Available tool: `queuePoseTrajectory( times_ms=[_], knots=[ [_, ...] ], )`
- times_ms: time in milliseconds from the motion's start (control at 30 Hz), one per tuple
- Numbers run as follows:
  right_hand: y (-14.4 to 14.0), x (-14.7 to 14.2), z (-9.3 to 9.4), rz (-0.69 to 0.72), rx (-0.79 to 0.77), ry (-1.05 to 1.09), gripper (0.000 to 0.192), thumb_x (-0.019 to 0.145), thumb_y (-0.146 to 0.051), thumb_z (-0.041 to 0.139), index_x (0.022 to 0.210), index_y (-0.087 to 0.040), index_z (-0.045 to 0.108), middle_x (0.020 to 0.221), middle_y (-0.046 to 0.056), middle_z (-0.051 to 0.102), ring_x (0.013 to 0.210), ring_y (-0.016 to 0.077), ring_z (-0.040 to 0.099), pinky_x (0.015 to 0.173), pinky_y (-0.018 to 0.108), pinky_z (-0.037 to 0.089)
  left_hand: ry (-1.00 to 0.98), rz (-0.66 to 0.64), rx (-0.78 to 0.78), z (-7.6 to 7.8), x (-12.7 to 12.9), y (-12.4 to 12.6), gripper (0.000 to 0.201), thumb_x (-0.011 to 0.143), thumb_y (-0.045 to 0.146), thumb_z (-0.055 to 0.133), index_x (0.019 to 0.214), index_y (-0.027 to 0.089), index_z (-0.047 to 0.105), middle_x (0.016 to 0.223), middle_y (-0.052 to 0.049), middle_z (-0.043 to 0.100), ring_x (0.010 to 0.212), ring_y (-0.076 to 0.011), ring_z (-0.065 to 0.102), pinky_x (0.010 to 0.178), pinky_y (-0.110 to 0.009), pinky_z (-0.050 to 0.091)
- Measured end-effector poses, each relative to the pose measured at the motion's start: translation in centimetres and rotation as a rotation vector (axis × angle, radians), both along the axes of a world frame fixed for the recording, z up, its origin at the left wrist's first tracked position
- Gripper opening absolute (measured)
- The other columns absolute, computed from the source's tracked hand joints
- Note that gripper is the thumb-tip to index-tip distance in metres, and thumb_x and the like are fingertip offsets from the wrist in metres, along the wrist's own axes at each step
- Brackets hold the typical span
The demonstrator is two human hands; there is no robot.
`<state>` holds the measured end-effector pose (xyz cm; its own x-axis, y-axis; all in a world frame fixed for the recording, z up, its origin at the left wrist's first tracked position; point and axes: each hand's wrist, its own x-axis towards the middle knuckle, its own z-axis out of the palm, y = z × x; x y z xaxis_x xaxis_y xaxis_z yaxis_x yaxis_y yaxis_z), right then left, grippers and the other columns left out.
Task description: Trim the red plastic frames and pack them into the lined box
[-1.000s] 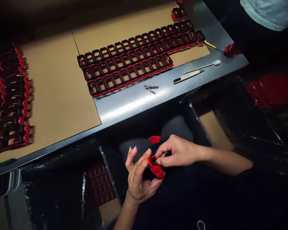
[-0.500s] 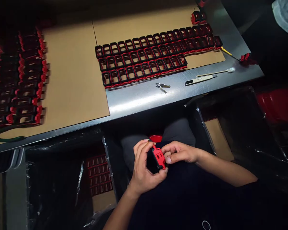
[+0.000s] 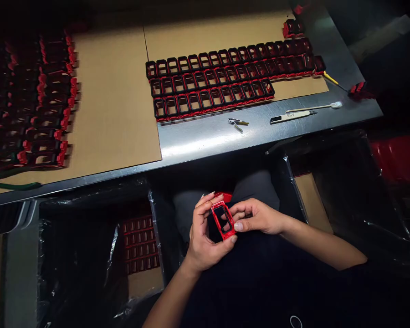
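Note:
A small red and black rectangular plastic frame (image 3: pixel 228 233) is held above my lap, its open middle facing up toward me. My left hand (image 3: pixel 207 234) grips it by its two ends, fingers at the far end and thumb at the near end. On the frame's right side, my right hand (image 3: pixel 256 217) pinches it between thumb and fingers. Similar frames (image 3: pixel 205 98) stand in rows on the cardboard (image 3: pixel 119 114) across the table.
More red and black frames (image 3: pixel 48 146) fill the table's left. A nail clipper (image 3: pixel 238 122), a craft knife (image 3: pixel 292 117) and a cotton swab (image 3: pixel 310 108) lie on the metal edge. Plastic-lined boxes flank my legs; the left one holds stacked frames (image 3: pixel 141 246). A green-handled tool (image 3: pixel 17 186) lies at far left.
The frame has been turned in my hands, from its solid red side to its open face. Both hands stay on it in about the same place. The table view has shifted slightly right.

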<state>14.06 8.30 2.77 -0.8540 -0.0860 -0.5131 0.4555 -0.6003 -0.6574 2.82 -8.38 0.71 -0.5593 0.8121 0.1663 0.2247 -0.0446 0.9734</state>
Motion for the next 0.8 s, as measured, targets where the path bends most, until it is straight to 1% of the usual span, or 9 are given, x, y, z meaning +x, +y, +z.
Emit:
queuePoseTrajectory(
  times_ms=[100, 167, 267, 333, 400, 467, 567, 700, 800],
  knots=[
    [-0.1, -0.1, 0.1, -0.050, -0.034, 0.023, 0.050, 0.071, -0.038, 0.087, 0.110, -0.012, 0.069, 0.091, 0.007, 0.077, 0.079, 0.0133, 0.072, 0.078, 0.026, 0.053, -0.102, -0.053, 0.025, -0.3, 0.1, 0.2, 0.071, 0.080, 0.038, 0.076, 0.138, 0.024, 0.038, 0.141, -0.020, 0.054, 0.141, -0.0345, 0.044, 0.112, -0.062, 0.038],
    [-0.3, -0.2, 0.3, -0.116, -0.005, 0.028, 0.046, 0.071, -0.036, 0.086, 0.107, -0.013, 0.069, 0.088, 0.005, 0.077, 0.077, 0.0126, 0.072, 0.076, 0.026, 0.054, -0.141, -0.063, 0.012, -0.3, 0.2, 0.3, 0.071, 0.080, 0.036, 0.076, 0.138, 0.024, 0.038, 0.143, -0.021, 0.053, 0.138, -0.0338, 0.048, 0.110, -0.059, 0.042],
    [-0.5, -0.3, 0.5, -0.160, 0.035, 0.029, 0.042, 0.073, -0.035, 0.085, 0.104, -0.013, 0.069, 0.086, 0.004, 0.076, 0.075, 0.0118, 0.071, 0.075, 0.025, 0.054, -0.167, -0.042, -0.039, -0.3, 0.3, 0.2, 0.069, 0.078, 0.033, 0.076, 0.136, 0.024, 0.039, 0.138, -0.020, 0.057, 0.127, -0.0314, 0.059, 0.104, -0.052, 0.050],
    [-0.5, -0.4, 0.4, -0.157, 0.027, 0.028, 0.043, 0.072, -0.034, 0.086, 0.105, -0.013, 0.069, 0.091, 0.005, 0.076, 0.079, 0.0126, 0.071, 0.077, 0.026, 0.054, -0.152, -0.011, -0.082, -0.3, 0.4, 0.1, 0.068, 0.076, 0.031, 0.077, 0.133, 0.024, 0.039, 0.132, -0.018, 0.061, 0.119, -0.0294, 0.064, 0.098, -0.047, 0.055],
    [-0.4, -0.3, 0.3, -0.142, -0.002, 0.022, 0.045, 0.069, -0.033, 0.088, 0.106, -0.014, 0.068, 0.093, 0.006, 0.076, 0.082, 0.0133, 0.072, 0.078, 0.026, 0.054, -0.101, 0.027, -0.121, -0.3, 0.5, 0.0, 0.068, 0.075, 0.029, 0.076, 0.132, 0.023, 0.040, 0.126, -0.016, 0.063, 0.115, -0.0280, 0.065, 0.095, -0.044, 0.057],
    [-0.3, -0.3, 0.0, -0.122, -0.046, 0.018, 0.048, 0.068, -0.032, 0.088, 0.107, -0.014, 0.067, 0.091, 0.005, 0.076, 0.080, 0.0128, 0.072, 0.078, 0.026, 0.054, -0.039, 0.052, -0.147, -0.1, 0.5, -0.1, 0.068, 0.075, 0.028, 0.075, 0.133, 0.022, 0.040, 0.125, -0.015, 0.062, 0.115, -0.0274, 0.065, 0.096, -0.044, 0.056],
    [-0.3, -0.3, -0.3, -0.104, -0.104, 0.023, 0.049, 0.069, -0.032, 0.088, 0.109, -0.013, 0.067, 0.088, 0.005, 0.076, 0.075, 0.0120, 0.071, 0.075, 0.025, 0.053, 0.011, 0.055, -0.150, 0.2, 0.5, -0.1, 0.067, 0.076, 0.025, 0.072, 0.135, 0.022, 0.039, 0.126, -0.014, 0.059, 0.115, -0.0272, 0.064, 0.098, -0.045, 0.055],
    [-0.4, -0.5, -0.5, -0.102, -0.131, 0.022, 0.050, 0.069, -0.032, 0.088, 0.109, -0.012, 0.067, 0.089, 0.006, 0.076, 0.075, 0.0122, 0.071, 0.074, 0.024, 0.052, -0.023, 0.037, -0.131, 0.3, 0.4, -0.1, 0.066, 0.077, 0.025, 0.072, 0.135, 0.023, 0.040, 0.129, -0.015, 0.058, 0.119, -0.0281, 0.062, 0.098, -0.045, 0.055],
    [-0.5, -0.5, -0.6, -0.096, -0.156, 0.030, 0.050, 0.071, -0.035, 0.087, 0.110, -0.012, 0.066, 0.090, 0.007, 0.076, 0.075, 0.0127, 0.071, 0.074, 0.025, 0.053, -0.049, 0.048, -0.143, 0.2, 0.4, -0.1, 0.067, 0.076, 0.029, 0.075, 0.134, 0.023, 0.041, 0.127, -0.014, 0.060, 0.117, -0.0279, 0.063, 0.097, -0.044, 0.056]
  ],
)
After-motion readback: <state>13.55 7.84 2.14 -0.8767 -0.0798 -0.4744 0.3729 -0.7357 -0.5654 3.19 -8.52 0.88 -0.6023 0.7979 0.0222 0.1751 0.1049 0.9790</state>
